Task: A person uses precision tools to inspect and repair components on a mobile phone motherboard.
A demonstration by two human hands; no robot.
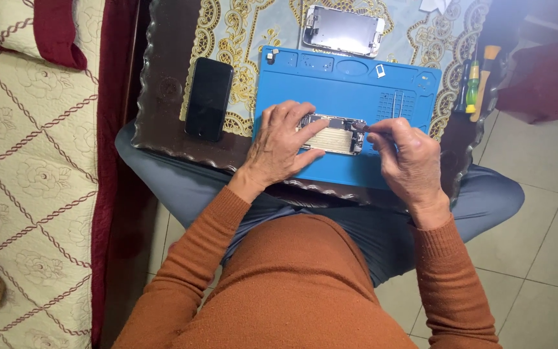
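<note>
On a blue repair mat (356, 90) laid over a dark, scallop-edged surface (163, 123), an opened phone body (334, 134) lies flat with its long axis running left to right across the view, its exposed insides facing up. The left hand (279, 145) presses on the phone's left end, fingers spread over its top edge and thumb along the lower edge. The right hand (408, 158) has its fingertips pinched together on a thin tool (371, 128) at the phone's right end. The mat's moulded compartments along the far edge hold a small white part (380, 70); the others look bare. A detached screen panel (343, 30) lies beyond the mat, a dark phone (208, 98) to its left, and screwdrivers (476, 84) to its right.
</note>
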